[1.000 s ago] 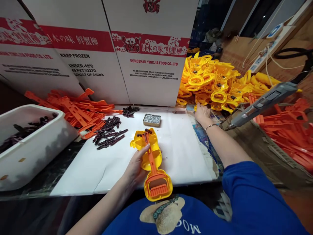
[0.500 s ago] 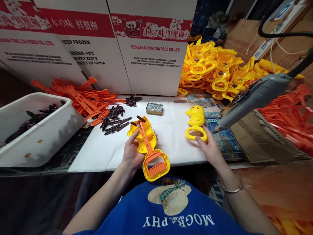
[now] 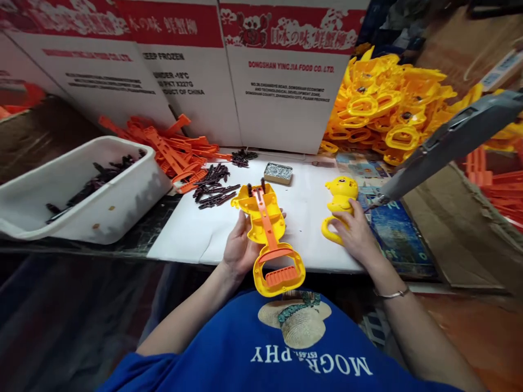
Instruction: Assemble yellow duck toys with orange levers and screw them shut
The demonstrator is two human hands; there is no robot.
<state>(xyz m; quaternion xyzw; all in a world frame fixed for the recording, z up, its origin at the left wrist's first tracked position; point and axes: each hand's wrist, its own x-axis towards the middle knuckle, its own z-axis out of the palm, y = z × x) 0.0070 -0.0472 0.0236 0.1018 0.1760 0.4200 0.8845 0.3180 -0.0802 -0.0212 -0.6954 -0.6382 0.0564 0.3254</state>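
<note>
My left hand point(image 3: 242, 247) is wrapped round a yellow duck-shaped toy half point(image 3: 267, 226), its hollow inside facing up. In this half lies an orange lever point(image 3: 267, 220) with a ribbed grip inside the ring handle. Two dark brown pins stand at the lever's far end. My right hand point(image 3: 354, 231) has its fingers closed on the second yellow toy half point(image 3: 342, 191), around the neck between duck body and ring handle. That half rests outer face up on the white work surface point(image 3: 308, 239).
Dark brown pins point(image 3: 214, 185) and orange levers point(image 3: 163, 152) lie at the left by a white bin point(image 3: 134, 201). A small tin point(image 3: 278, 173) stands ahead. Yellow halves point(image 3: 384, 103) are piled at the back right. A grey electric screwdriver point(image 3: 445, 147) hangs near my right hand.
My right hand has moved from the ring handle up onto the neck of its toy half. My left hand still holds its half, now turned more upright. The camera view has shifted.
</note>
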